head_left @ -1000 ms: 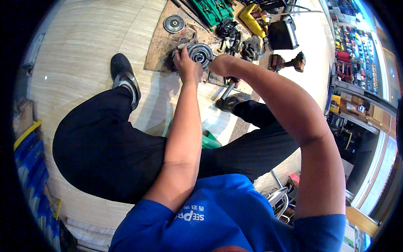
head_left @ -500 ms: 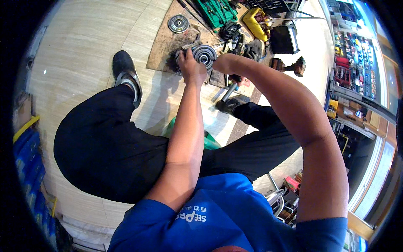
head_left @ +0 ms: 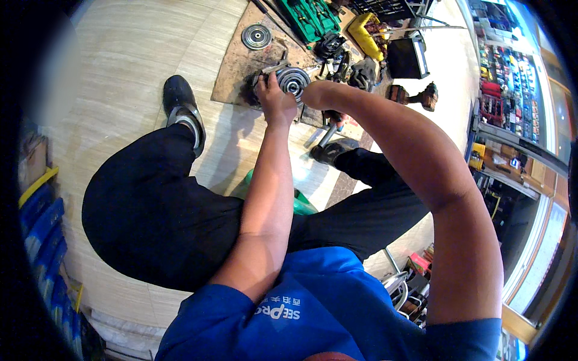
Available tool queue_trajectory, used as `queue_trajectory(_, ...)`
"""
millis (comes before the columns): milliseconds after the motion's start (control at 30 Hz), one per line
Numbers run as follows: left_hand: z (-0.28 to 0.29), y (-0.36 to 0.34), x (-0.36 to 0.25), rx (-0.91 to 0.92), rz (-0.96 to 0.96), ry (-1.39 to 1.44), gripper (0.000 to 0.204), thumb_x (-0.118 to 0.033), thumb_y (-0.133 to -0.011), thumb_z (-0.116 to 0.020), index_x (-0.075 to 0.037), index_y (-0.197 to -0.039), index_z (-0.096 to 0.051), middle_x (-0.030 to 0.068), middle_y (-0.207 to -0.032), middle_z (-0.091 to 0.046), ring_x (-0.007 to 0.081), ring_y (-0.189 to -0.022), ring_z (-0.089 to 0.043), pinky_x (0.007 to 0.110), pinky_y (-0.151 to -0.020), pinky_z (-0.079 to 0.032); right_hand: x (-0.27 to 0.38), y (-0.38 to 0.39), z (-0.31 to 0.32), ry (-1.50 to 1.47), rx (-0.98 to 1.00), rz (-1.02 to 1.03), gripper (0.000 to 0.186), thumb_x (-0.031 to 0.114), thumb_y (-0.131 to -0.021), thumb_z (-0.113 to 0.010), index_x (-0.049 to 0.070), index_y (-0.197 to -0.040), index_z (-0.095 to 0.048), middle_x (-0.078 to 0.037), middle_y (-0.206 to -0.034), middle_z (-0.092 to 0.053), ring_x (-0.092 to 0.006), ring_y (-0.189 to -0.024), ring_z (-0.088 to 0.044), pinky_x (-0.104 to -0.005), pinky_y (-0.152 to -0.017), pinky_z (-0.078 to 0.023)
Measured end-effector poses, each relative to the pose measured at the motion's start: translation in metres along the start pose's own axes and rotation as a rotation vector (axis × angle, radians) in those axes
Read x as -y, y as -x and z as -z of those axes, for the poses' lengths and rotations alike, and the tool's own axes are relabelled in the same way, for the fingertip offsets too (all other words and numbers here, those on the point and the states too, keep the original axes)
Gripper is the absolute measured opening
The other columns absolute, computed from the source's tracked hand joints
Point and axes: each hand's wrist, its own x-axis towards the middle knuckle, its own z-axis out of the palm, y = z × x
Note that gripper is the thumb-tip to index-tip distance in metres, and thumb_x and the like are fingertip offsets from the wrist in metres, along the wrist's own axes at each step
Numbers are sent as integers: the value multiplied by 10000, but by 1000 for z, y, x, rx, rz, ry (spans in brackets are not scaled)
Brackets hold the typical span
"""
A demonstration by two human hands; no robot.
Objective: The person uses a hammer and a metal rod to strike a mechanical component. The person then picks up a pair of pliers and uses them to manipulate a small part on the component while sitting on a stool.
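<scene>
My left hand (head_left: pixel 278 103) is closed around the near-left side of a round, grooved metal pulley (head_left: pixel 294 84), with its fingers over the attached dark part and the thumb along the near rim. My right hand (head_left: pixel 314 95) bends sharply at the wrist just to the right of the pulley. The forearm hides its fingers, so I cannot tell what they hold. Below that forearm shows a tool with a grey shaft (head_left: pixel 328 135) and a darker, reddish end. A second grooved metal disc (head_left: pixel 256 37) lies flat on the stained cardboard (head_left: pixel 232 75), beyond my left hand.
A green tool case (head_left: pixel 308 19) lies open at the back. To its right are a yellow case piece (head_left: pixel 363 33), a black box (head_left: pixel 406 57) and dark gloves (head_left: pixel 363 73). A cordless drill (head_left: pixel 413 95) rests on the floor. Shelves of goods (head_left: pixel 510 90) line the right.
Both hands keep nearly the same places at the pulley. My right wrist and the grey-shafted tool have shifted slightly; the whole view has also moved a little.
</scene>
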Motion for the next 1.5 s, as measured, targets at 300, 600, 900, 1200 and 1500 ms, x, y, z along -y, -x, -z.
queue_trajectory(300, 5, -1, -18, -43, 150, 42, 626, -51, -688, -581, -15, -1307, -496, 309, -1389, -417, 456, -1313, -365, 484, -1116, -299, 0, -12, 7, -28, 39, -43, 440, 345, -908, -481, -49, -1086, -561, -232, -872, -627, -369, -713, -657, -545, -569, -572)
queue_trajectory(600, 14, -7, -27, 32, 186, -37, 554, -24, -715, -651, -15, -1247, -497, 303, -1311, -458, 445, -1256, -408, 481, -1057, -370, -1, -16, 15, -26, 126, -117, 448, 384, -908, -409, -15, -1100, -472, -178, -748, -544, -288, -617, -592, -553, -555, -536)
queue_trajectory(900, 11, -5, -28, 33, 185, -23, 607, -35, -714, -673, -5, -1288, -479, 328, -1349, -426, 461, -1281, -396, 483, -1078, -357, -2, -14, 21, 29, 145, -126, 493, 379, -908, -414, -29, -1183, -456, -214, -826, -564, -331, -629, -608, -585, -568, -554)
queue_trajectory(1200, 4, -5, -24, -63, 114, -50, 491, -17, -727, -643, 10, -1202, -520, 324, -1287, -469, 462, -1214, -443, 484, -1036, -386, 1, -34, 34, -90, 294, -274, 533, 351, -874, -481, -77, -1191, -447, -271, -914, -552, -397, -742, -616, -643, -704, -540)
queue_trajectory(1500, -2, -3, -19, -120, 76, -103, 534, -49, -710, -690, 10, -1212, -517, 293, -1233, -511, 445, -1182, -471, 491, -1026, -389, -9, -35, 43, -48, 258, -63, 501, 344, -862, -512, -81, -1120, -448, -264, -794, -574, -402, -564, -588, -601, -613, -556)
